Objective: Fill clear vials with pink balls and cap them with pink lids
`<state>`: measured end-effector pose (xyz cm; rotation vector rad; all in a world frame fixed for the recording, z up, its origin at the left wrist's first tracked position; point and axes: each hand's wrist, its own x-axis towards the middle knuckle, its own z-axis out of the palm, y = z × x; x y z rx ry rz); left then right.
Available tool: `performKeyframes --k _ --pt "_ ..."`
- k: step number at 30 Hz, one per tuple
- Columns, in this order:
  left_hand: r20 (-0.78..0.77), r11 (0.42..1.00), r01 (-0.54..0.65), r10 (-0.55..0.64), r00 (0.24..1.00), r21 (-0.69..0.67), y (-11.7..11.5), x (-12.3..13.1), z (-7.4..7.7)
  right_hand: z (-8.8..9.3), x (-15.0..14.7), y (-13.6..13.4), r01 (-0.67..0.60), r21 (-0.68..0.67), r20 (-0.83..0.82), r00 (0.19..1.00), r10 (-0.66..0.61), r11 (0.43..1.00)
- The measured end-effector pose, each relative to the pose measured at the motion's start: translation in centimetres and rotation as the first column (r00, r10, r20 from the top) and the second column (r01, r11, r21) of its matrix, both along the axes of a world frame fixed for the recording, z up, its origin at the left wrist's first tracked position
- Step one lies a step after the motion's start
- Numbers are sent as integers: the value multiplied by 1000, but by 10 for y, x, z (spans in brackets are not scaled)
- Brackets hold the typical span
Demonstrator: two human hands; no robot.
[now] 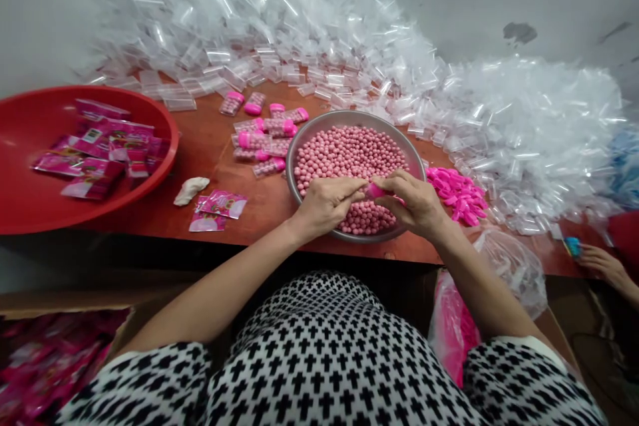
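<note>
Over a metal bowl (pixel 293 176) full of pink beads (pixel 349 146), both my hands meet on one small container. My left hand (pixel 329 203) is closed round its clear tube, mostly hidden by the fingers. Fingers of my right hand (pixel 412 203) pinch the bright pink cap (pixel 374 191) at the tube's right end. Whether the cap is fully seated I cannot tell. Left of the bowl lie several filled, pink-capped tubes (pixel 274 126). A heap of loose pink caps (pixel 458 194) lies just right of the bowl.
A huge pile of clear empty tubes (pixel 299 26) fills the table's back. At left stands a red basin (pixel 30 206) with pink packets (pixel 120 140); more packets (pixel 219 206) and a white lump (pixel 191 190) lie nearby. Another person's hand (pixel 602 263) is at far right, by a plastic bag (pixel 514 266).
</note>
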<state>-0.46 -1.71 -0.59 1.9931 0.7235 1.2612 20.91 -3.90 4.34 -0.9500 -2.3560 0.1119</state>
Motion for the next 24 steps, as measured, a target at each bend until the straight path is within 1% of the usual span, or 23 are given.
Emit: performKeyframes --k 2,3,4,5,6,7,8,9,10,11,12,13,15,16,17,18,21,22,23,24 --pt "19 998 -1 2 1000 -59 1 0 1 -2 -1 3 17 -55 -64 998 -20 998" --pt "54 993 12 -5 999 -122 2 0 2 -2 -2 4 17 -109 -127 991 -31 994" --pt "108 978 41 -19 994 -204 3 1 3 -2 -1 6 5 -186 -207 977 -44 983" --pt "175 951 85 -34 984 -298 4 1 4 -2 0 7 -25 -284 -304 950 -65 959" --pt "249 908 141 -42 968 -394 5 2 5 -2 1 7 -74 -392 -408 907 -101 917" --pt "321 855 197 -39 946 -479 7 3 6 -3 3 6 -139 -496 -504 850 -154 857" --pt "381 800 247 -26 924 -547 7 3 7 -5 5 5 -212 -583 -580 785 -218 785" --pt "421 753 283 -8 907 -595 8 4 8 -8 7 3 -283 -642 -631 722 -282 713" --pt "442 721 302 7 897 -624 9 4 8 -11 9 2 -342 -676 -664 668 -337 653" --pt "444 708 304 16 896 -638 9 4 9 -14 10 1 -384 -691 -683 625 -379 612" --pt "431 714 292 16 902 -637 9 5 9 -17 11 0 -405 -694 -696 588 -411 595" --pt "406 735 268 10 914 -623 9 5 9 -20 11 0 -411 -689 -709 555 -436 597" --pt "337 800 204 -3 941 -565 8 4 9 -22 8 3 -406 -669 -733 498 -463 623" --pt "300 835 173 -10 954 -523 8 4 8 -22 7 5 -415 -670 -735 489 -471 615" --pt "263 867 143 -14 965 -478 8 3 7 -20 5 7 -437 -685 -724 496 -479 583" --pt "228 893 117 -16 974 -434 8 3 6 -17 3 9 -469 -713 -700 519 -490 522" --pt "157 941 48 5 988 -335 8 2 1 -10 -5 12 -557 -782 -611 593 -525 280" --pt "148 949 35 12 989 -313 8 2 0 -8 -9 12 -582 -783 -596 599 -535 221" --pt "145 955 27 17 989 -297 9 1 -1 -7 -13 12 -606 -775 -592 595 -544 179" --pt "145 959 24 17 989 -281 9 1 -2 -6 -17 11 -631 -760 -597 580 -554 159"
